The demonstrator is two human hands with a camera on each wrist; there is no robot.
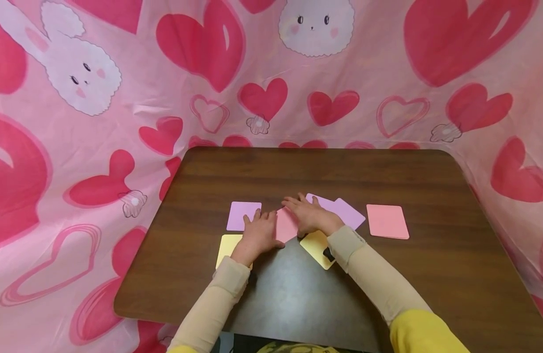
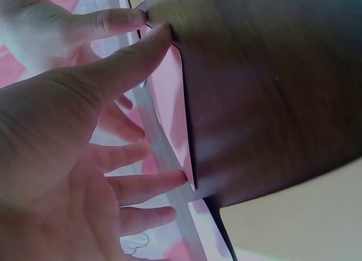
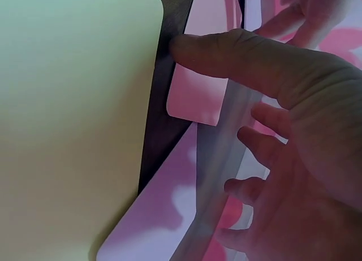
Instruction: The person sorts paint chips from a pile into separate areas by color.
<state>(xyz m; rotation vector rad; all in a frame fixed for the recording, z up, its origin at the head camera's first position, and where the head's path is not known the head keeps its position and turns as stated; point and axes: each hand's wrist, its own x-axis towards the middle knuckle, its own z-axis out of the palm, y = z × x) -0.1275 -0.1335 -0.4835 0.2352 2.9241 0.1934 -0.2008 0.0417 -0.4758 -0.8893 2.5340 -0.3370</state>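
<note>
A pink card (image 1: pixel 286 225) lies on the table between my two hands, tilted slightly. My left hand (image 1: pixel 258 234) rests at its left side with fingers spread; in the left wrist view the thumb and a fingertip touch the edges of the pink card (image 2: pixel 169 103). At its right side is my right hand (image 1: pixel 311 216), fingers extended and the thumb lying over the pink card (image 3: pixel 198 97) in the right wrist view. Yellow cards lie under the wrists, one by the left (image 1: pixel 227 247) and another yellow card (image 1: pixel 316 249) by the right.
A purple card (image 1: pixel 238 215) lies beyond my left hand. Two purple cards (image 1: pixel 348 214) overlap behind my right hand. Farther right sits a pink card (image 1: pixel 388 221) with another edge showing beneath. Heart-printed cloth (image 1: pixel 262 59) hangs around the brown table (image 1: pixel 315 169).
</note>
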